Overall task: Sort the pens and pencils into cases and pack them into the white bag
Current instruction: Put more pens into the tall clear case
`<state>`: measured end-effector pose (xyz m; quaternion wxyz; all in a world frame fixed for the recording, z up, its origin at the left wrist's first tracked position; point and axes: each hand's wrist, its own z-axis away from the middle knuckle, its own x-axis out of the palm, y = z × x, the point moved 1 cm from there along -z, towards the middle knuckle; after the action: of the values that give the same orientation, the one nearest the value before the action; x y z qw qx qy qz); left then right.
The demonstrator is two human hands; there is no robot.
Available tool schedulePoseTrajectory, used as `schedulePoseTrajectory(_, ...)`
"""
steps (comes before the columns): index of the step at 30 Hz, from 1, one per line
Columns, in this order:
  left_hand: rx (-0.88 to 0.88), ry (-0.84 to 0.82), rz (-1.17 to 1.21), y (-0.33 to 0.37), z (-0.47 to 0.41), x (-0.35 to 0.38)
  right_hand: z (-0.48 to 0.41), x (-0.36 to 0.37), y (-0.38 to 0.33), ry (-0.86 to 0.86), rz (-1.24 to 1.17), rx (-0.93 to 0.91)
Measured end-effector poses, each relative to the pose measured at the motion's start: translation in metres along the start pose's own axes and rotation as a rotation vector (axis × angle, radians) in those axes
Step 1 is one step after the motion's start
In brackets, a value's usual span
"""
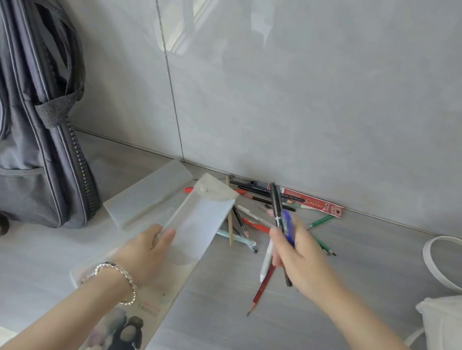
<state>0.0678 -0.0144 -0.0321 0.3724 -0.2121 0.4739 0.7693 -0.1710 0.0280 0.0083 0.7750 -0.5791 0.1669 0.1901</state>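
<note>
**On the grey desk: a fist of pens and a see-through case**

Close to the camera, the left hand [151,250] wears a shiny bead bracelet [117,275]. Its grip is clamped on a long, flat, see-through plastic case [197,227], thumb on top. The near end of the case shows a picture of a small dark figure with tiny writing that is too blurred to read. The far end has a round flap with a snap button, and the flap lies open.

Just to the right, the right hand [298,255] has its grip closed around a bunch: a black pen [276,206], a blue pen [288,223], a white pen [266,262] and a red pencil [261,288] that points down at the desk [215,323].

Past both hands, a loose pile of pens and pencils [249,223] lies by the wall, red, green, black and wood-coloured. A flat white box case [148,192] sits beside the see-through one. A long red pencil box [315,205] with small print lies against the glossy wall.

At the right edge sits the soft white bag [453,328]. On the left stands a grey cloth backpack [22,111] with a thick zip.
</note>
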Motion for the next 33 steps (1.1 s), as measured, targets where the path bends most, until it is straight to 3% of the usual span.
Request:
schedulePoseTrajectory(4, 0.070, -0.074, -0.018, 0.018, 0.012, 0.018, 0.002, 0.006, -0.031, 0.259, -0.945, -0.078)
schedulePoseTrajectory(6, 0.113, -0.101, -0.013, 0.026, 0.019, 0.027, -0.003, 0.018, -0.039, 0.331, -1.129, -0.097)
schedulePoseTrajectory(11, 0.206, -0.037, 0.036, 0.041, 0.026, 0.035, -0.001, 0.057, -0.027, 0.313, -0.922, -0.074)
schedulePoseTrajectory(14, 0.217, -0.022, 0.037, 0.043, 0.026, 0.034, -0.002, 0.057, -0.013, 0.396, -0.685, -0.157)
schedulePoseTrajectory(24, 0.193, 0.018, 0.074, 0.046, 0.019, 0.038, -0.014, 0.049, 0.015, 0.226, 0.704, -0.488)
schedulePoseTrajectory(25, 0.173, 0.031, 0.080, 0.047, 0.016, 0.037, -0.018, 0.047, 0.015, 0.186, 0.724, -0.518)
schedulePoseTrajectory(27, 0.130, 0.059, 0.098, 0.045, 0.005, 0.035, -0.025, 0.038, 0.014, 0.142, 0.523, -0.562)
schedulePoseTrajectory(29, 0.098, 0.097, 0.117, 0.040, -0.004, 0.030, -0.033, 0.021, 0.014, 0.276, 0.272, -0.520)
schedulePoseTrajectory(31, 0.089, 0.137, 0.139, 0.035, -0.012, 0.025, -0.045, 0.004, 0.028, 0.416, 0.221, -0.317)
schedulePoseTrajectory(33, 0.083, 0.185, 0.145, 0.029, -0.017, 0.019, -0.057, -0.007, 0.052, 0.304, 0.391, -0.056)
